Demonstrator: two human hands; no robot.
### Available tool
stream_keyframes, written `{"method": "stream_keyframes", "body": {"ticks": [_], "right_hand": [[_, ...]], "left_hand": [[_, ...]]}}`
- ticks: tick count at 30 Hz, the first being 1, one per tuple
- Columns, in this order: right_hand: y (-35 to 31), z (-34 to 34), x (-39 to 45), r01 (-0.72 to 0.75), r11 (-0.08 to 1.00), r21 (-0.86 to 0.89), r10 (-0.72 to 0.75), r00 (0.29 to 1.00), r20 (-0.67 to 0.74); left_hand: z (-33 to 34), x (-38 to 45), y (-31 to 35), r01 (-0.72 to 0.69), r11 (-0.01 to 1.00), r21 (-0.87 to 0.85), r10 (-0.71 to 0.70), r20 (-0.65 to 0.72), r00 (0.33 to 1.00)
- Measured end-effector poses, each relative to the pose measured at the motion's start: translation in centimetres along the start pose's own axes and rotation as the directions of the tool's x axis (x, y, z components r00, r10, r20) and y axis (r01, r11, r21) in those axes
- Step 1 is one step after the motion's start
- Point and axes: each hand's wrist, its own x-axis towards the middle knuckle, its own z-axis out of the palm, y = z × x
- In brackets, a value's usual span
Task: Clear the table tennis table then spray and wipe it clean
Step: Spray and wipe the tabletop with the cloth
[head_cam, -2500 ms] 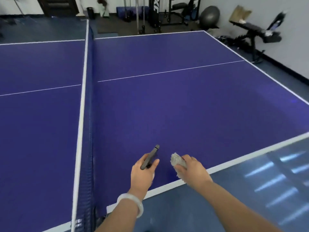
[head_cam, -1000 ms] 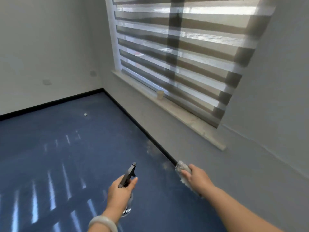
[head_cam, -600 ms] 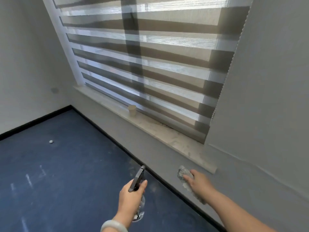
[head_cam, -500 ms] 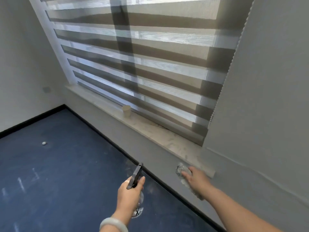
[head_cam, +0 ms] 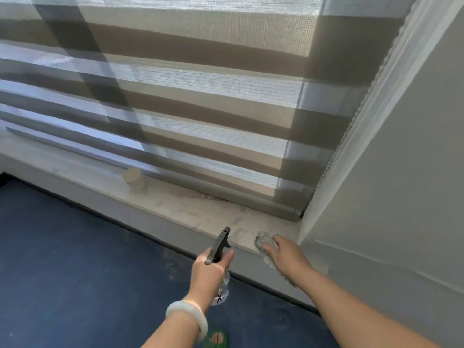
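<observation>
My left hand [head_cam: 208,270] grips a clear spray bottle [head_cam: 219,249] with a dark trigger head, held above the blue floor just short of the window sill. My right hand [head_cam: 286,254] holds a crumpled grey cloth [head_cam: 263,243] and lays it on the near right end of the pale stone window sill [head_cam: 200,209]. The table tennis table is out of view.
A paper cup [head_cam: 134,178] stands on the sill to the left. Striped roller blinds [head_cam: 200,96] cover the window above. A grey wall [head_cam: 401,197] rises at the right. Blue floor [head_cam: 75,272] lies below, with my foot in a green slipper [head_cam: 216,339] at the bottom.
I have turned away from the table tennis table and come up to the window. Both hands have moved forward, and the cloth now reaches the sill.
</observation>
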Motion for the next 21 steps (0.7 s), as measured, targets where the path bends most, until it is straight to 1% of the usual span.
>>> {"method": "stream_keyframes", "body": {"ticks": [1,3,5,8,10,13,17,18,21], "right_hand": [[-0.2,0.1,1.2,0.003,1.000,-0.010,-0.003,1.000,-0.029],[-0.5,0.6,3.6,0.011,0.999,-0.053,-0.016,0.995,-0.103],[-0.5,1.4,5.5,0.019,0.994,-0.105,-0.033,0.990,-0.138],[0.2,2.9,6.7,0.009,0.976,-0.220,-0.031,0.995,-0.097],[1.0,3.9,6.5,-0.012,0.963,-0.268,-0.017,0.994,-0.105],[1.8,5.3,5.4,-0.056,0.961,-0.270,0.024,0.992,-0.120],[2.7,6.7,4.7,-0.033,0.956,-0.290,0.037,0.999,0.009],[2.8,6.7,4.8,-0.030,0.953,-0.300,0.039,0.999,0.023],[3.3,6.0,5.4,-0.040,0.931,-0.363,0.049,0.999,0.015]], "left_hand": [[0.2,1.4,0.6,0.016,1.000,0.000,-0.016,0.015,1.000],[0.3,4.2,1.5,0.041,0.998,0.055,-0.043,0.040,0.998],[0.2,6.5,1.9,0.011,0.992,0.126,-0.022,0.085,0.996],[-0.2,9.1,2.2,-0.021,0.982,0.189,-0.002,0.119,0.993],[-0.5,10.2,2.3,-0.033,0.977,0.210,0.006,0.129,0.992],[-0.8,11.1,2.1,-0.023,0.980,0.199,-0.014,0.184,0.983],[-0.3,11.8,2.1,-0.018,0.988,0.151,-0.019,0.243,0.970],[-0.1,12.0,2.1,-0.025,0.989,0.146,-0.013,0.253,0.968],[0.5,12.6,2.3,-0.110,0.973,0.201,0.050,0.280,0.959]]}}
